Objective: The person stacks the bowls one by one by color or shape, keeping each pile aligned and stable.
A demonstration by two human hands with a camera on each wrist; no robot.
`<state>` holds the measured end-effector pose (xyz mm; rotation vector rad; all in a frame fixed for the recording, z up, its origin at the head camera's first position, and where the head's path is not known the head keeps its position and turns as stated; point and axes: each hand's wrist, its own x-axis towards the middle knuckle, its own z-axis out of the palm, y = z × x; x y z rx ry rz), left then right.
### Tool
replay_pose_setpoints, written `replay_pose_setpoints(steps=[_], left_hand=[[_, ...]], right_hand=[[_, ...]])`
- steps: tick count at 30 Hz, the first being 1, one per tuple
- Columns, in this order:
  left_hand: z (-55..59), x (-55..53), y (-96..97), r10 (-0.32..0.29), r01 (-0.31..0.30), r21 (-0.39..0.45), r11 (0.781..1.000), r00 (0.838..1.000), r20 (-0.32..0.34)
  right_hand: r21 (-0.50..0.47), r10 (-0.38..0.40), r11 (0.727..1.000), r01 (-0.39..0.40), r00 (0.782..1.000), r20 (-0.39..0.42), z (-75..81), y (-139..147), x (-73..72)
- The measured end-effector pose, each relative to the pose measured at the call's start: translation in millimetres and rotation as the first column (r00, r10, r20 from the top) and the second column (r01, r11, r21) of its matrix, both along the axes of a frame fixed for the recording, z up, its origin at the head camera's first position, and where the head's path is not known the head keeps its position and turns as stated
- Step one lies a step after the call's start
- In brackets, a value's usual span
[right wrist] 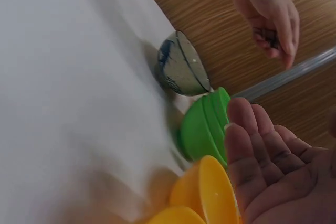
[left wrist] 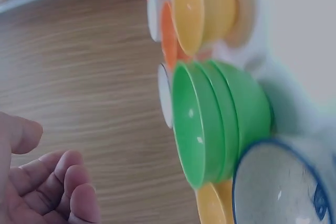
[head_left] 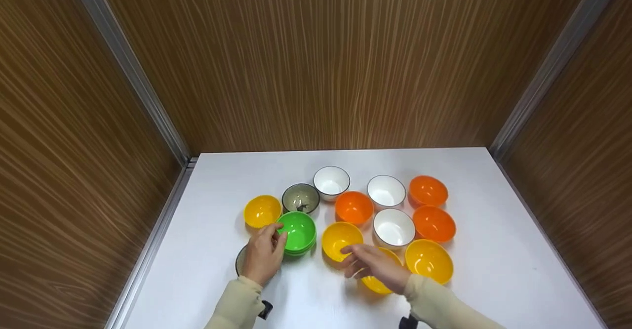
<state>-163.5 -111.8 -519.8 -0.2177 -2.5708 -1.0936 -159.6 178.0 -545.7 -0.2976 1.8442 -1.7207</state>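
In the head view a stack of green bowls (head_left: pixel 299 231) stands left of the middle; the left wrist view shows three nested rims. My left hand (head_left: pixel 264 256) hovers over the stack's left side, fingers loosely bent and holding nothing. A grey bowl with a dark rim (head_left: pixel 241 261) is partly hidden beneath that hand; its blue pattern shows in the right wrist view. My right hand (head_left: pixel 379 266) hangs above two yellow bowls, one near the middle (head_left: pixel 340 240) and one partly covered (head_left: pixel 377 285). Its fingers are extended and loose, with nothing in them.
Behind stand a yellow bowl (head_left: pixel 262 211), a grey bowl (head_left: pixel 300 198), white bowls (head_left: pixel 331 181) and an orange bowl (head_left: pixel 354 208). More orange bowls (head_left: pixel 433 224) and a yellow bowl (head_left: pixel 428 261) are at right. Wood-grain panels (head_left: pixel 335 62) enclose the white table (head_left: pixel 503 250).
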Motion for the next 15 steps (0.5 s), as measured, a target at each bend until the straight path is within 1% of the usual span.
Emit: replay_pose_setpoints(steps=[2, 4, 6, 8, 10, 11, 13, 15], left_hand=[[-1.0, 7.4, 5.7, -0.019, 0.020, 0.042, 0.999, 1.000, -0.024], [-3.4, 13.8, 12.6, -0.042, 0.043, 0.090, 0.995, 0.999, -0.021], [-7.6, 18.3, 20.5, -0.068, 0.068, 0.137, 0.988, 0.998, -0.002], [-13.7, 20.2, 29.0, -0.090, 0.082, 0.182, 0.980, 0.995, 0.035], [-22.5, 20.0, 37.5, -0.109, 0.089, 0.221, 0.971, 0.991, 0.081], [-27.5, 19.5, 41.8, -0.119, 0.091, 0.240, 0.967, 0.987, 0.106], [-38.8, 18.7, 49.9, -0.141, 0.097, 0.278, 0.956, 0.980, 0.144], [-51.3, 18.3, 57.3, -0.169, 0.109, 0.312, 0.944, 0.970, 0.172]], right_hand=[[0.021, -0.028, 0.999, 0.029, 0.999, -0.031, 8.2, 12, -2.1], [0.046, -0.063, 0.997, 0.066, 0.996, -0.057, 15.2, 23, -3.8], [0.068, -0.093, 0.993, 0.100, 0.991, -0.091, 21.3, 32, -5.4], [0.100, -0.106, 0.987, 0.124, 0.980, -0.169, 25.1, 41, -7.9], [0.132, -0.111, 0.980, 0.147, 0.962, -0.249, 27.1, 48, -10.4], [0.150, -0.108, 0.976, 0.158, 0.949, -0.296, 27.2, 51, -11.6], [0.185, -0.096, 0.966, 0.180, 0.917, -0.388, 25.6, 57, -13.5], [0.208, -0.080, 0.959, 0.193, 0.888, -0.454, 22.8, 61, -14.1]])
